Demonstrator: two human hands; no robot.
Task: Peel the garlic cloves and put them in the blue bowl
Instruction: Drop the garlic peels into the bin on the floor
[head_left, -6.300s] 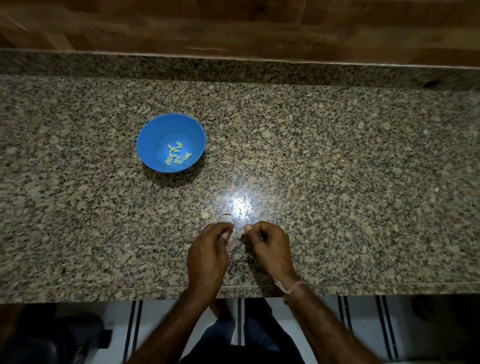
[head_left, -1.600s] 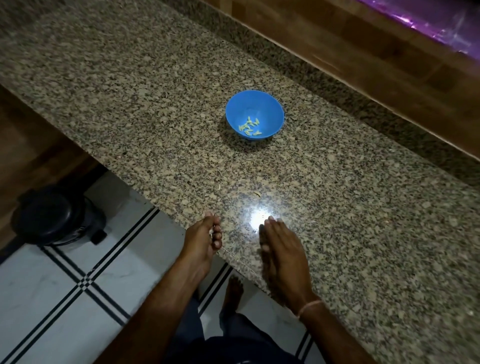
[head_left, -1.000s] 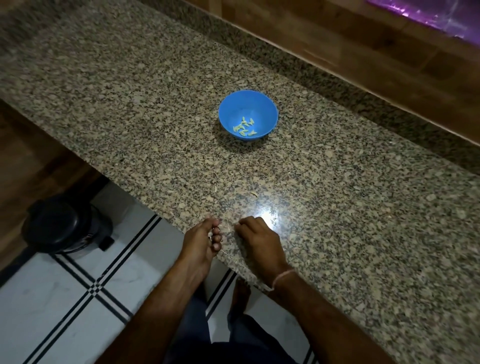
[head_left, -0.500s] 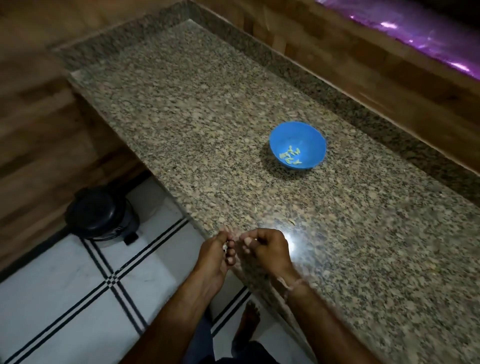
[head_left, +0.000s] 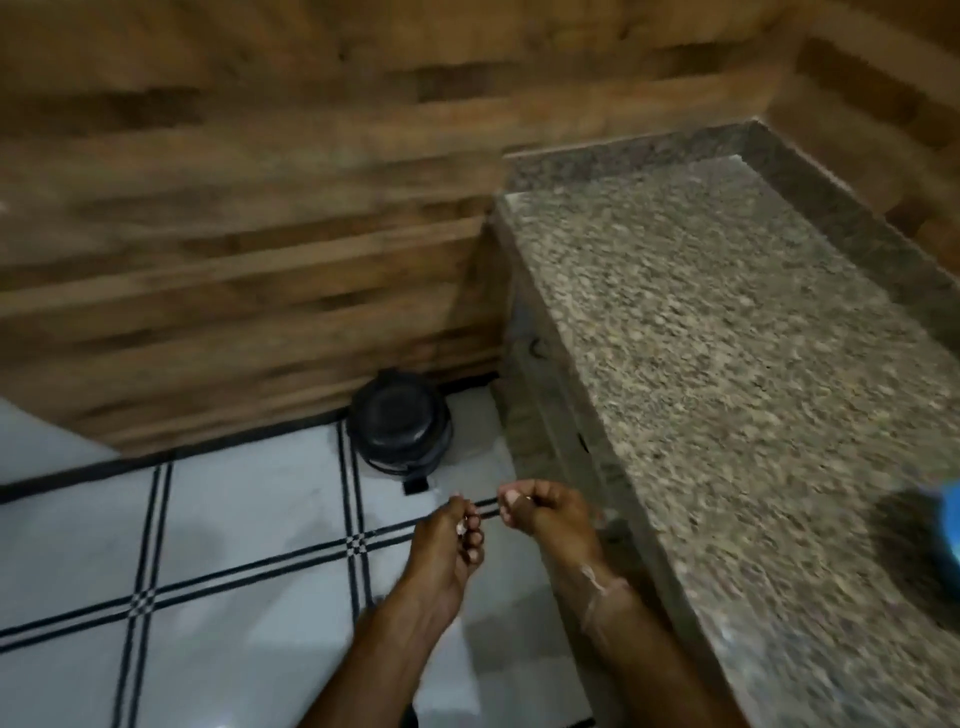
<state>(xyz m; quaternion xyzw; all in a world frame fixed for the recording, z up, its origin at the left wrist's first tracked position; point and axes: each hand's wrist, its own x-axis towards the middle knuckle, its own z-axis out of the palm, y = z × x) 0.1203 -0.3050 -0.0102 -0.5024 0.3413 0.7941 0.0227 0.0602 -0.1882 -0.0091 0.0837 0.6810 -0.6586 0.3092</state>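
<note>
Nearest you, both forearms rise from the bottom edge, out over the floor (head_left: 234, 519) and not over the counter (head_left: 727, 389). The floor is pale tile crossed by paired black lines that meet in small checkered squares.

Your left hand (head_left: 441, 545) hangs with its fingers curled. A pale scrap (head_left: 460, 527) shows pinched at their tips, but blur hides whether it is skin or clove. Your right hand (head_left: 550, 514) sits just right of it, close but apart, beside the counter's front face. Its fingers curl in toward the thumb, and I cannot tell whether they hold anything. A light band (head_left: 597, 590) rings that wrist.

To your right the counter runs from the near right corner away toward the far middle, in speckled brown-grey granite. The bowl (head_left: 949, 525) stands on it at the right edge of view, about level with your hands. It is mostly cut off, with a dark shadow on its left, and its inside does not show.

Past your hands a round black bin (head_left: 399, 426) stands on the tile at the foot of the wall (head_left: 234, 234), near the corner where the wall meets the counter's end. A small tab sticks out toward you.

Farther off, the wall of horizontal wood planks in mixed browns fills the left and the top. A raised granite lip (head_left: 841, 192) edges the counter's far end and right side, with more planks behind it. Everything is dim and smeared.
</note>
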